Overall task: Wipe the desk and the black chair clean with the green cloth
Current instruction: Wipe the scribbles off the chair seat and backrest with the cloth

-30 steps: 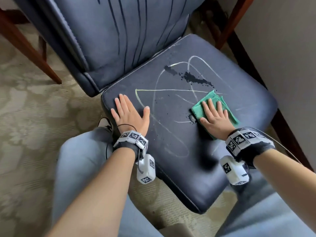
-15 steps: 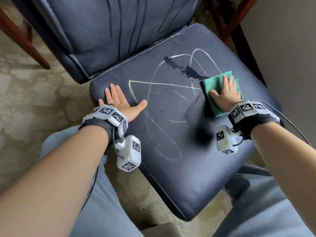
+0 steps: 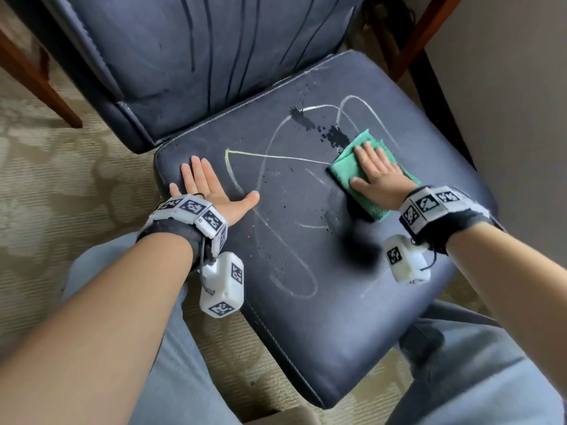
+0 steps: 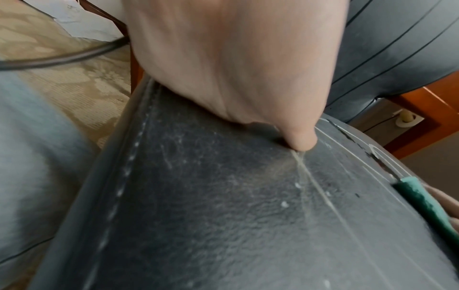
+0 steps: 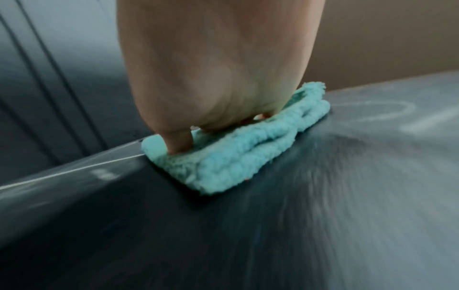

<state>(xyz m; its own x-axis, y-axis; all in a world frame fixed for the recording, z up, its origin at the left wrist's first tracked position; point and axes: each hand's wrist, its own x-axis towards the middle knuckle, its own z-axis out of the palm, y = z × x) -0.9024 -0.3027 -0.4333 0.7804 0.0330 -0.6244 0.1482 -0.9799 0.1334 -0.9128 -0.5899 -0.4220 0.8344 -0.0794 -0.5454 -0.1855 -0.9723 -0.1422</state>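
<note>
The right grip (image 3: 376,176) lies flat, fingers straight, pressing the folded green cloth (image 3: 346,170) onto the right side of the black chair (image 3: 306,317) seat, just beside a black ink splatter (image 3: 336,137). The left grip (image 3: 208,191) rests open, palm down, near the seat's left edge. Pale chalk lines (image 3: 267,157) loop between them.

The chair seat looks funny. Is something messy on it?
Yes. The chair seat has pale scribbled loops across it and black splatter near the back. The right hand presses the green cloth flat beside that splatter, so the mess is not yet wiped away.
</note>
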